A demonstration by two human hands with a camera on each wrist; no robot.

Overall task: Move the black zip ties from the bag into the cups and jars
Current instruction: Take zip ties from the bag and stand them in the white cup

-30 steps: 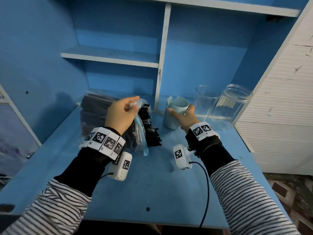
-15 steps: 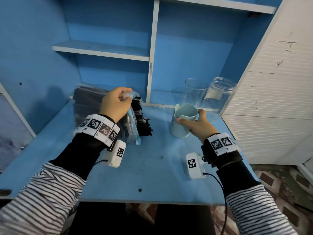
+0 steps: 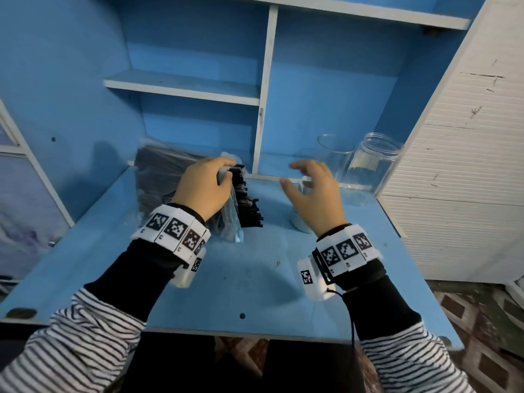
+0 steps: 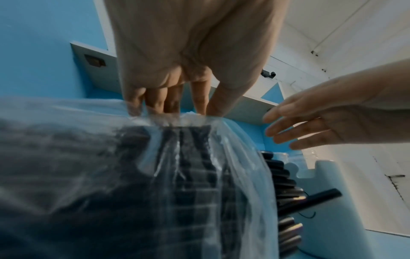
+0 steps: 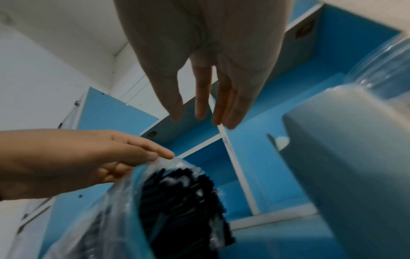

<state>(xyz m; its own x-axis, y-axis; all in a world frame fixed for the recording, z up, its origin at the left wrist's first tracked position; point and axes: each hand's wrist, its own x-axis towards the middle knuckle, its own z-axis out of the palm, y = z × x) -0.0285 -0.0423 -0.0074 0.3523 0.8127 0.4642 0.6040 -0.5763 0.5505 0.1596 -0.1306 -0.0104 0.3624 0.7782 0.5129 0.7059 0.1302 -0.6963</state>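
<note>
A clear plastic bag packed with black zip ties lies at the back left of the blue desk. My left hand pinches the bag's open edge, and the tie heads stick out to the right. My right hand hovers with fingers spread above the pale blue cup, holding nothing. The cup stands on the desk just under that hand. A clear glass cup and a clear plastic jar stand behind it at the back right.
The blue desk has a shelf unit with a white vertical divider at the back. A white slatted cabinet borders the right side. A black cable hangs from the right wrist.
My right hand has let go of the pale blue cup and lifted off it with fingers spread, reaching left toward the bag. The left hand keeps its pinch on the bag.
</note>
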